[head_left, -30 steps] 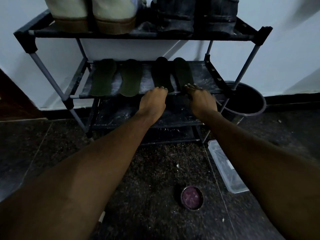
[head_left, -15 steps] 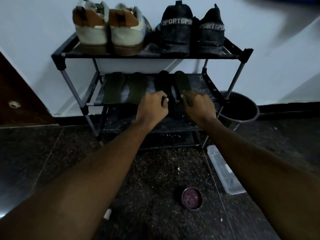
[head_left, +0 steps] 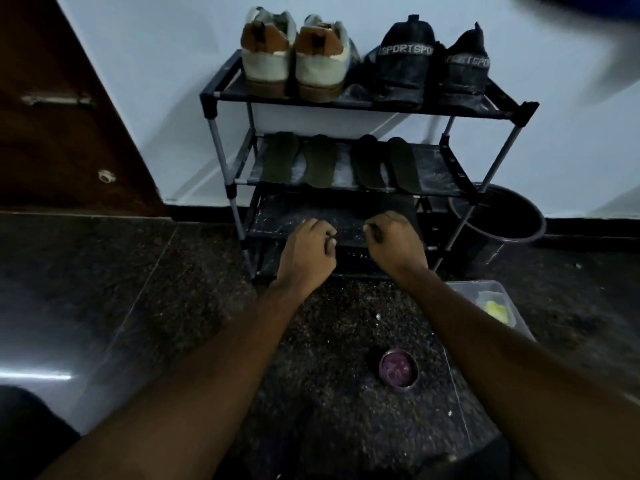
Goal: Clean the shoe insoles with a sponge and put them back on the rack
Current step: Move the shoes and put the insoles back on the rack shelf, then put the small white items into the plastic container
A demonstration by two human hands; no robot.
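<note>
Four insoles (head_left: 403, 164) lie on the shoe rack's (head_left: 216, 133) middle shelf, long axes front-to-back — above and beyond both hands. The left hand (head_left: 306, 252) and right hand (head_left: 394, 244) are curled, nothing visibly held — the right nearer the shelf's right-end pair.

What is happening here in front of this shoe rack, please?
A person is reaching toward the shoe rack. The left hand and right hand are curled in front of the lower shelf, with nothing visible in them. Four insoles lie side by side on the middle shelf, under white shoes and black shoes. A clear tub on the floor holds something yellow-green, perhaps the sponge.
</note>
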